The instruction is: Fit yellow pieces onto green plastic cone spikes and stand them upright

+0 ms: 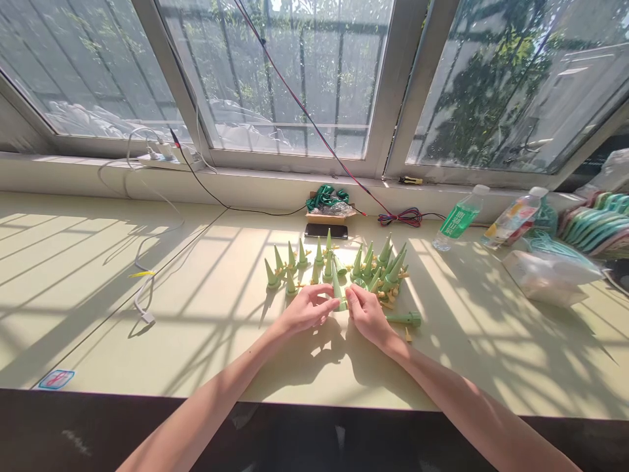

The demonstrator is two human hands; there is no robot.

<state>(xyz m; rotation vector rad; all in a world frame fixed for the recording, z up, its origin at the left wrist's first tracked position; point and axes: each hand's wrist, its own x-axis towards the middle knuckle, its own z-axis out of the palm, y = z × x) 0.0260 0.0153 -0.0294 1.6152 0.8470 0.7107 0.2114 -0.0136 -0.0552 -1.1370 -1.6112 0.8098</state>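
Observation:
My left hand (307,309) and my right hand (366,313) meet at the middle of the pale table (196,328), both pinched on one green cone spike (337,288) whose tip points away from me. Behind the hands stand several upright green cone spikes (295,262), with a denser cluster of them (386,265) at the right, mixed with small yellow pieces (388,298). One more green spike (403,319) lies flat just right of my right hand.
A black phone (325,231) and a bag of green parts (328,200) lie behind the cones. Two plastic bottles (459,219) lean at the right near plastic bags (550,269). White cables (142,288) and a power strip (167,157) sit at the left.

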